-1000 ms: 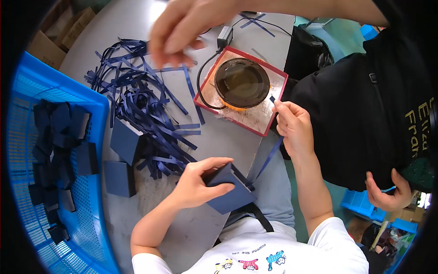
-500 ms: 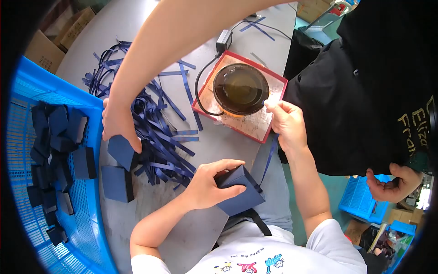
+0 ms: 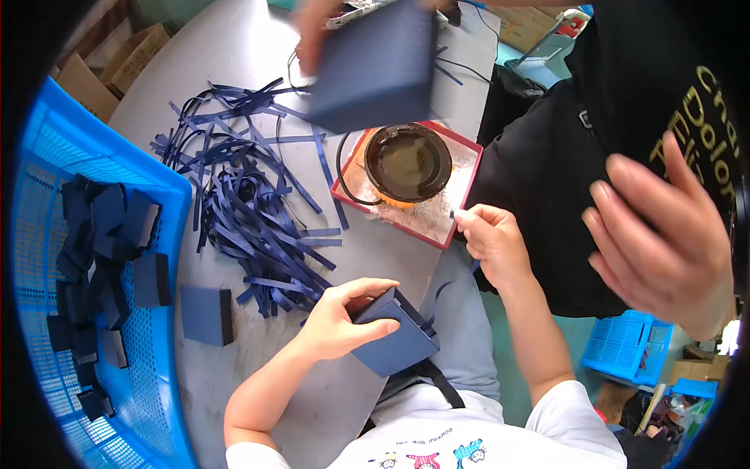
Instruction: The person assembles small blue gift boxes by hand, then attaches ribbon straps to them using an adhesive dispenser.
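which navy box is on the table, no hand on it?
The flat box lying beside the blue crate. The held box is gripped in the left hand; the raised box is in a co-worker's hand.

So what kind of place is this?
Probably a small craft workshop. A heap of blue ribbons lies on the table, a crate holds many dark boxes, the left hand holds another box and the right hand pinches a ribbon.

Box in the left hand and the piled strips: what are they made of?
The box looks like rigid paperboard in matte navy paper: crisp edges, no shine. The strips look like thin navy ribbon, probably fabric: they curl and drape limply.
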A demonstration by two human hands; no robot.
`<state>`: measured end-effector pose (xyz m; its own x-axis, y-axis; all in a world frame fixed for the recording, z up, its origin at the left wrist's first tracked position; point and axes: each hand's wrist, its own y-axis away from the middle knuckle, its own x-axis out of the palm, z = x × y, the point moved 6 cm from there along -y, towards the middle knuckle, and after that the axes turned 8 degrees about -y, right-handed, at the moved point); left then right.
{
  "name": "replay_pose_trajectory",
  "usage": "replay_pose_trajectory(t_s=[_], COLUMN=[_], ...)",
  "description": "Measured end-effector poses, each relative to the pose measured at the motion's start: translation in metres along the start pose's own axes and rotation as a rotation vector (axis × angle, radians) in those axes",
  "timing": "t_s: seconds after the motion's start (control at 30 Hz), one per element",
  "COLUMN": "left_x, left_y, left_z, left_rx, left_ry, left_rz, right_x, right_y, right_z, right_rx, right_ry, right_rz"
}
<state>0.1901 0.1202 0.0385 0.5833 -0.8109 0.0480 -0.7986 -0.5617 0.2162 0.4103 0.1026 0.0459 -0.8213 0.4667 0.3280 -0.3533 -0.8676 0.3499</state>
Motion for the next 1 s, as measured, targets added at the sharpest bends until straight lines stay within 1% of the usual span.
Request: replay_pose_trajectory(t_s=[0.03, 0.1, 0.13, 0.17, 0.2, 0.23, 0.27, 0.33, 0.37, 0.4, 0.47, 0.63, 0.83, 0.9, 0.93, 1.0], left_x=[-0.001, -0.002, -0.003, -0.003, -0.003, -0.002, 0.0, 0.003, 0.004, 0.005, 0.007, 0.009, 0.01, 0.01, 0.009, 0.009], left_y=[0.004, 0.014, 0.022, 0.028, 0.033, 0.038, 0.043, 0.052, 0.055, 0.058, 0.063, 0.069, 0.071, 0.071, 0.071, 0.071], left_z=[-0.001, -0.006, -0.007, -0.009, -0.013, -0.016, -0.019, -0.027, -0.028, -0.03, -0.034, -0.039, -0.039, -0.038, -0.038, -0.035], left_rx=[0.009, -0.015, -0.026, -0.014, 0.004, 0.019, 0.038, 0.06, 0.062, 0.072, 0.085, 0.133, 0.15, 0.142, 0.134, 0.13], left_ry=[0.06, 0.193, 0.183, 0.174, 0.163, 0.198, 0.173, 0.148, 0.143, 0.111, 0.076, 0.02, 0.014, 0.012, 0.011, 0.003], left_rz=[0.002, 0.012, 0.007, 0.007, 0.009, -0.004, -0.002, -0.015, -0.017, -0.007, -0.002, -0.004, -0.004, -0.03, -0.056, -0.055], right_x=[0.007, 0.019, 0.037, 0.048, 0.058, 0.066, 0.075, 0.084, 0.089, 0.093, 0.102, 0.107, 0.109, 0.11, 0.11, 0.11], right_y=[0.008, 0.028, 0.042, 0.053, 0.064, 0.071, 0.079, 0.091, 0.095, 0.098, 0.105, 0.11, 0.112, 0.112, 0.112, 0.113], right_z=[0.0, -0.001, 0.01, 0.011, 0.011, 0.012, 0.016, 0.013, 0.014, 0.016, 0.02, 0.018, 0.018, 0.019, 0.018, 0.016], right_rx=[0.029, 0.093, 0.077, 0.055, 0.11, 0.06, 0.062, 0.068, 0.035, 0.032, -0.047, -0.079, -0.142, -0.226, -0.225, -0.301], right_ry=[0.001, 0.145, 0.31, 0.341, 0.332, 0.417, 0.475, 0.498, 0.553, 0.552, 0.694, 0.752, 0.823, 0.898, 0.899, 0.986], right_rz=[0.077, 0.178, 0.251, 0.341, 0.409, 0.492, 0.55, 0.619, 0.663, 0.667, 0.723, 0.729, 0.69, 0.669, 0.668, 0.639])
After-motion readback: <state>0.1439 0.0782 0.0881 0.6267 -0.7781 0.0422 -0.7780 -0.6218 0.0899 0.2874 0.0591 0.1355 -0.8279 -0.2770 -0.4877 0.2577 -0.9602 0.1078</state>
